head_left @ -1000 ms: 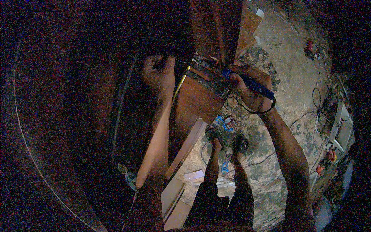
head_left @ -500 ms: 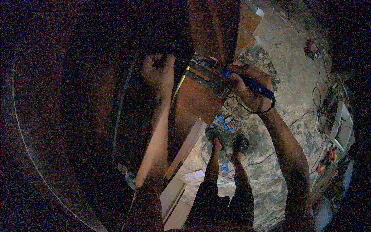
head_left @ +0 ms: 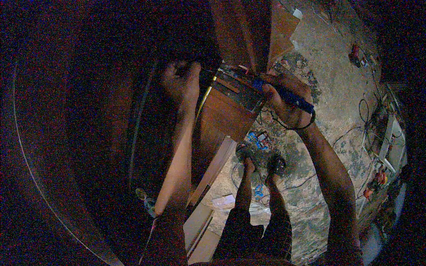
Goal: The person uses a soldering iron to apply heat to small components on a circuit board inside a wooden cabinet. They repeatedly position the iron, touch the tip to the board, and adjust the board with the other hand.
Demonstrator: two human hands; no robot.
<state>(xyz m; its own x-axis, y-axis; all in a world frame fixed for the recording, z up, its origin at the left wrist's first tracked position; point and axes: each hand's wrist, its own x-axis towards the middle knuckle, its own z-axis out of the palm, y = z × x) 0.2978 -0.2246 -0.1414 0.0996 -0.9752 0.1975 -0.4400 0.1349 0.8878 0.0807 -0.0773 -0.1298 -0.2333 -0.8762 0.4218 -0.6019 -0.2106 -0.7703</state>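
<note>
Dusty floor (head_left: 328,88) lies far below. Right hand (head_left: 288,99) grips a blue screwdriver (head_left: 284,94), its long tip pointing left at the wooden board's (head_left: 226,115) top edge; left hand (head_left: 182,84) pinches that edge nearby

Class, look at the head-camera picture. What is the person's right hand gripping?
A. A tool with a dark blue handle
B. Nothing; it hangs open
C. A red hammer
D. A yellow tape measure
A: the right hand is closed around a blue-handled tool whose tip points at the wooden panel, while the left hand rests against the dark wood farther left.
</note>
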